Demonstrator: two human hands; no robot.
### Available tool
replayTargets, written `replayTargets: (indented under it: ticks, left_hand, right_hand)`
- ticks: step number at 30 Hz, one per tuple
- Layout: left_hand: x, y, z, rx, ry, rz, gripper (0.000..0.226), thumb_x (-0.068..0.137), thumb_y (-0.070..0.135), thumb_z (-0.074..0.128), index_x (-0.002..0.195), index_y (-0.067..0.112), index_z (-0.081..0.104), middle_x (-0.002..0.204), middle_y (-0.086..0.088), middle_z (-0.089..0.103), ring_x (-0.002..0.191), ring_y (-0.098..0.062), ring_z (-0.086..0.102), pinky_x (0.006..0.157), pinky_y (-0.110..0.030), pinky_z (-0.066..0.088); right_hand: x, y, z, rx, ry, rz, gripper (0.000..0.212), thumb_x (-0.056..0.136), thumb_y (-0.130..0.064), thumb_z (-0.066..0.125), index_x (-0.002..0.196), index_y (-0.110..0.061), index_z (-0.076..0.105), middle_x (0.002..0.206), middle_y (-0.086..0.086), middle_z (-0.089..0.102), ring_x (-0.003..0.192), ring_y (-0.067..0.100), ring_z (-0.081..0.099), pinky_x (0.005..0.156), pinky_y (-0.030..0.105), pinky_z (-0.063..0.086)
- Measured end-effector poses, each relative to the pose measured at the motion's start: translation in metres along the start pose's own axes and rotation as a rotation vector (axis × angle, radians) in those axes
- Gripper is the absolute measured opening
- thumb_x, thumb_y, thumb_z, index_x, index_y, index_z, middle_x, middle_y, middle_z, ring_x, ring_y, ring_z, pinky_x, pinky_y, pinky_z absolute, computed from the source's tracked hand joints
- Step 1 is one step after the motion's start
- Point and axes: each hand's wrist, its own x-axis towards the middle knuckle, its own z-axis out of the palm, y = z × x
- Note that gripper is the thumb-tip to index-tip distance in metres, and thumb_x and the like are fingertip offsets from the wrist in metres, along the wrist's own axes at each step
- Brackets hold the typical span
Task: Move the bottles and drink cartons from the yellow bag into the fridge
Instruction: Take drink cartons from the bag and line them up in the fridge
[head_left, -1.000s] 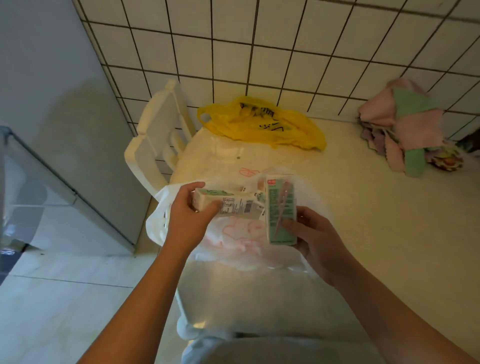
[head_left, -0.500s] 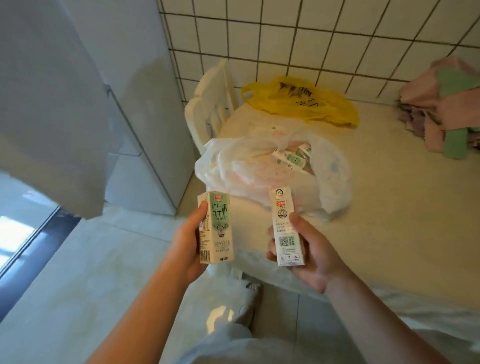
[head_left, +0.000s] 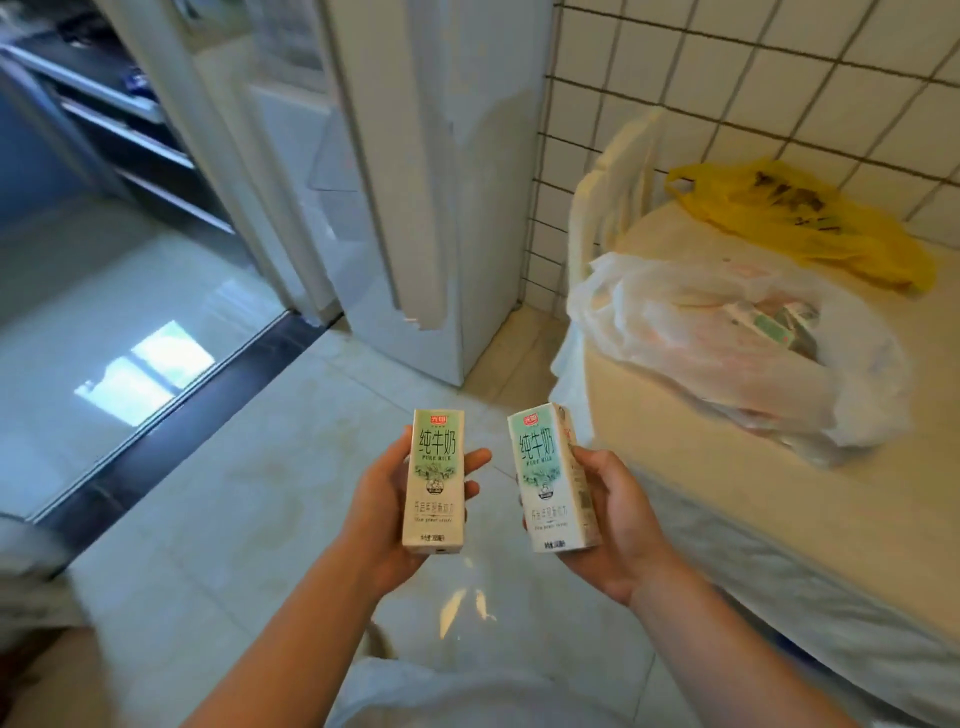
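Two milk cartons, both clear of the bench and held over the floor just off its near left corner.

- Left carton: upright, green-and-cream front facing the camera. The left hand grips it, with the palm behind, the thumb on the left edge and the fingertips curled round the right edge.
- Right carton: upright, leaning slightly left, front also facing the camera. The right hand grips it from the right side. The fingers wrap behind it and their tips just show at the left edge.
- The cartons are side by side with a gap between them, not touching.

On the bench:
- White bag: at the left end, slumped, mouth open. More cartons, the bagged cartons, lie inside it, seen through the opening and the thin plastic.
- Yellow bag: at the far edge against the wall, behind the white bag and apart from it. It lies flat and crumpled, with black print on it. Its contents cannot be seen.

Around the bench:
- Chair: white, at the far left corner, beside the tiled wall.
- Fridge: white and tall, left of the bench beyond the chair, against the same wall. I cannot tell whether its door is open.
- The floor is pale glossy tile. A dark strip crosses it further left of the bench.
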Motion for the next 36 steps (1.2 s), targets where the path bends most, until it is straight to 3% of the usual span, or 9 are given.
replayTargets:
  ticks: [6,12,17,22,27,32,36]
  left_hand:
    - [-0.020,0.069,-0.106,-0.048,0.064,0.050,0.050,0.099,0.053,0.037,0.128,0.019,0.060,0.115,-0.017,0.071,0.085,-0.026,0.062,0.074,-0.036,0.049]
    - [-0.040,0.148,-0.218,-0.054,0.177,0.138,0.046,0.099,0.050,0.044,0.125,0.018,0.063,0.107,-0.013,0.073,0.087,-0.028,0.065,0.077,-0.038,0.052]
    - [-0.050,0.203,-0.285,-0.018,0.314,0.179,0.029,0.096,0.032,0.057,0.116,0.014,0.067,0.083,-0.010,0.071,0.078,-0.026,0.069,0.070,-0.038,0.057]
    - [-0.035,0.250,-0.318,0.098,0.388,0.170,0.023,0.099,0.035,0.055,0.102,0.017,0.070,0.071,-0.001,0.072,0.067,-0.020,0.068,0.060,-0.033,0.052]
    - [0.006,0.306,-0.334,0.199,0.377,0.240,0.027,0.100,0.039,0.051,0.096,0.021,0.071,0.067,0.004,0.072,0.062,-0.014,0.069,0.054,-0.027,0.052]
    - [0.061,0.384,-0.335,0.245,0.354,0.328,0.028,0.102,0.034,0.047,0.094,0.024,0.071,0.072,0.004,0.074,0.065,-0.015,0.072,0.059,-0.029,0.053]
    - [0.109,0.450,-0.328,0.268,0.351,0.374,0.027,0.103,0.030,0.046,0.100,0.025,0.072,0.089,-0.004,0.076,0.080,-0.025,0.072,0.067,-0.038,0.054]
  right_hand:
    - [0.059,0.057,0.106,-0.156,-0.067,0.048,0.052,0.088,-0.047,0.051,0.126,-0.013,0.061,0.105,0.023,0.069,0.075,0.027,0.063,0.072,0.036,0.048]
    - [0.126,0.123,0.218,-0.274,-0.015,0.064,0.041,0.091,-0.036,0.055,0.128,-0.017,0.055,0.108,0.020,0.072,0.079,0.026,0.064,0.071,0.036,0.047]
    - [0.178,0.159,0.293,-0.317,0.069,0.094,0.027,0.093,-0.031,0.060,0.114,-0.014,0.067,0.082,0.006,0.071,0.069,0.022,0.068,0.064,0.034,0.050]
    - [0.226,0.165,0.350,-0.456,0.052,0.055,0.024,0.097,-0.027,0.057,0.113,-0.013,0.067,0.089,0.009,0.072,0.075,0.024,0.070,0.058,0.031,0.052]
    - [0.285,0.153,0.399,-0.540,-0.006,-0.047,0.025,0.099,-0.020,0.049,0.117,-0.013,0.065,0.105,0.016,0.073,0.088,0.030,0.071,0.068,0.035,0.054]
    - [0.357,0.118,0.447,-0.591,-0.055,-0.141,0.029,0.099,-0.013,0.048,0.122,-0.022,0.062,0.107,0.010,0.073,0.098,0.029,0.071,0.079,0.043,0.057]
    - [0.412,0.079,0.480,-0.593,0.003,-0.248,0.028,0.097,-0.019,0.058,0.123,-0.030,0.054,0.099,0.004,0.075,0.093,0.025,0.073,0.080,0.047,0.060]
